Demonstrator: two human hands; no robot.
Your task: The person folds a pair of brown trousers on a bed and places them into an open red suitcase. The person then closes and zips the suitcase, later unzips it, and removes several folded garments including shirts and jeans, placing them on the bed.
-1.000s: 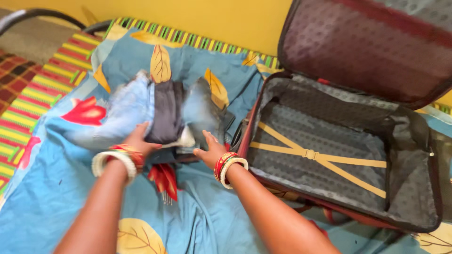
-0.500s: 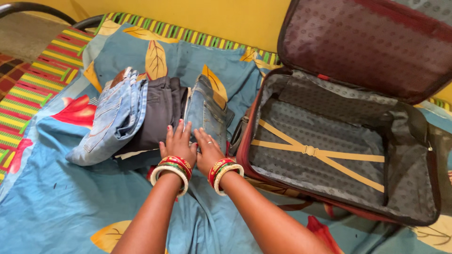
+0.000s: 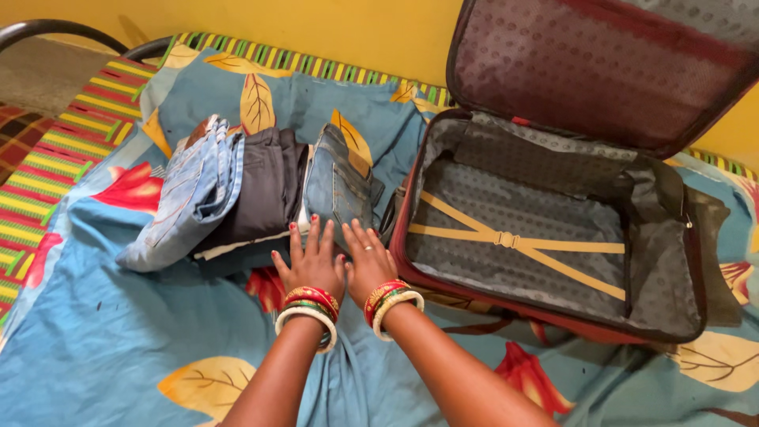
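Under both my hands spreads the bedsheet (image 3: 103, 332), the largest thing here: soft blue cotton, rumpled, printed with yellow leaves and red flowers. Beyond its far and left edges I can see a striped woven mat (image 3: 71, 134) in yellow, green and red.

To the right of my right hand sits the open suitcase (image 3: 545, 261), just beside the wrist, its near rim almost level with my bangles. Its shell is dark red and stiff, the lid stands up against the yellow wall, and the inside is lined with grey dotted fabric crossed by two pale yellow elastic straps that meet at a small buckle.

Straight ahead of my fingertips lies the row of folded clothes (image 3: 253, 190), three soft bundles packed side by side. The nearest to my hands is a dark blue denim piece (image 3: 336, 186); my fingertips reach its near edge. Left of it is a smooth charcoal piece (image 3: 265, 190), and furthest to the left a faded, light blue denim piece (image 3: 194, 194) that slumps onto the sheet.

My left hand (image 3: 312, 265) lies flat, palm down, fingers spread wide, gripping nothing. My right hand (image 3: 370, 261) is flat beside it, nearly touching it, fingers loosely splayed, also empty, with a thin ring on one finger. Both wrists carry stacked red and white bangles.
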